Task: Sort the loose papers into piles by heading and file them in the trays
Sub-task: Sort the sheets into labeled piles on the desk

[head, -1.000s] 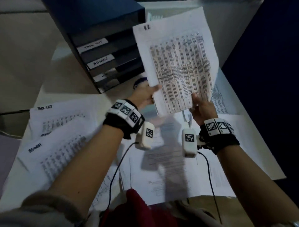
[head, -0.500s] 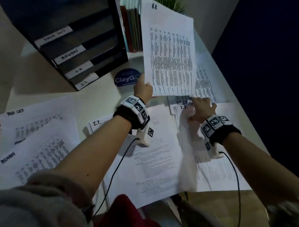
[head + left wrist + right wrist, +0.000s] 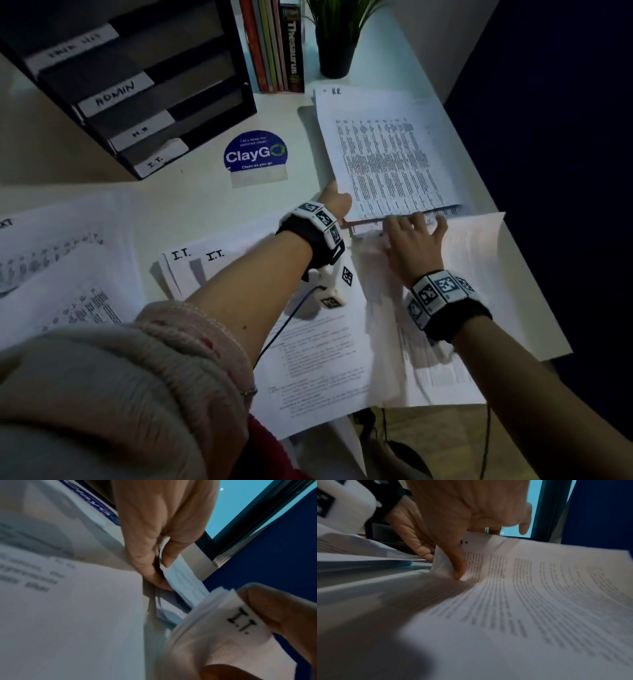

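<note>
My left hand (image 3: 337, 202) pinches the near left corner of the H.R. sheets (image 3: 387, 154), which lie almost flat at the desk's far right. The left wrist view shows the thumb and fingers of that hand (image 3: 161, 562) closed on the paper edge (image 3: 181, 580). My right hand (image 3: 414, 233) grips the top edge of the I.T. papers (image 3: 472, 274) just below and curls it up. In the right wrist view the hand (image 3: 453, 563) pinches that printed sheet (image 3: 539, 601). The black tray unit (image 3: 137, 102), labelled TASK LIST, ADMIN, H.R and I.T., stands at the back left.
Another I.T. pile (image 3: 191, 263) lies under my left forearm, and further piles (image 3: 51, 260) lie at the left. Books (image 3: 277, 44) and a potted plant (image 3: 337, 34) stand at the back. A ClayGo sticker (image 3: 255, 154) is on the desk. The desk's right edge is close.
My left hand brought the H.R. sheets down from upright to the desk's far right. My right hand let go of them, dropped to the I.T. papers and lifted their top edge.
</note>
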